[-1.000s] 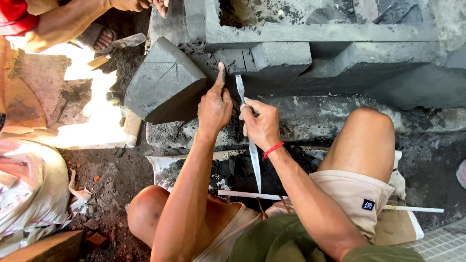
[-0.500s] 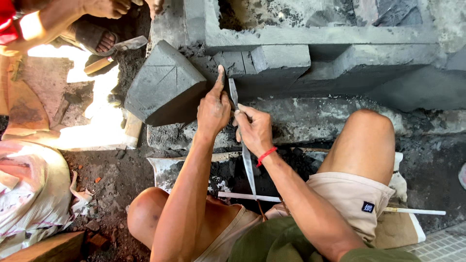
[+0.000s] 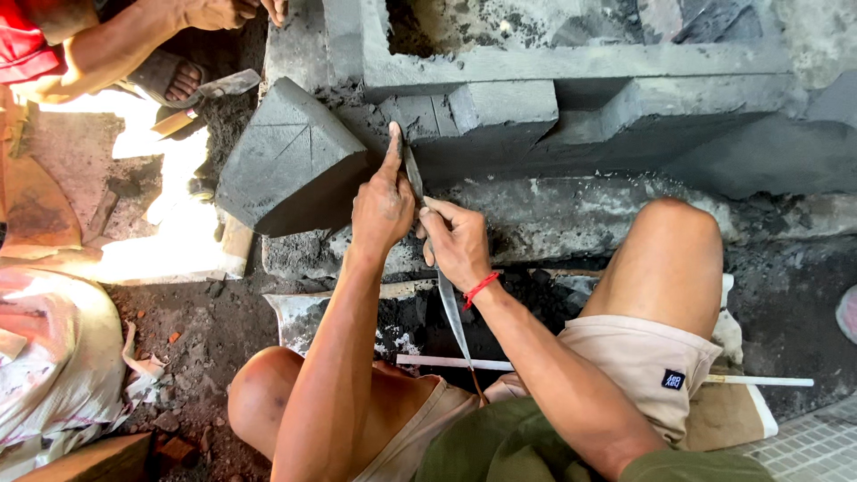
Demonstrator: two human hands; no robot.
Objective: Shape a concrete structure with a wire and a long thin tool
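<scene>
I sit on the ground with a dark grey carved stone block (image 3: 571, 80) in front of me. My right hand (image 3: 455, 239), with a red band at the wrist, grips a long thin metal blade (image 3: 451, 308) near its middle. The blade's tip (image 3: 411, 171) rests against the stone's stepped moulding. My left hand (image 3: 384, 201) lies next to the blade, its index finger stretched along the tip and pressed to the stone.
A loose wedge-shaped stone block (image 3: 290, 165) sits left of my hands. Another person's arm (image 3: 134, 40), sandalled foot (image 3: 174, 80) and a trowel (image 3: 201, 96) are at top left. A white sack (image 3: 54, 357) lies at left, a thin white stick (image 3: 607, 370) under my knees.
Both hands and the blade have shifted slightly left along the stone's moulding. The other person's arm at top left has moved a little.
</scene>
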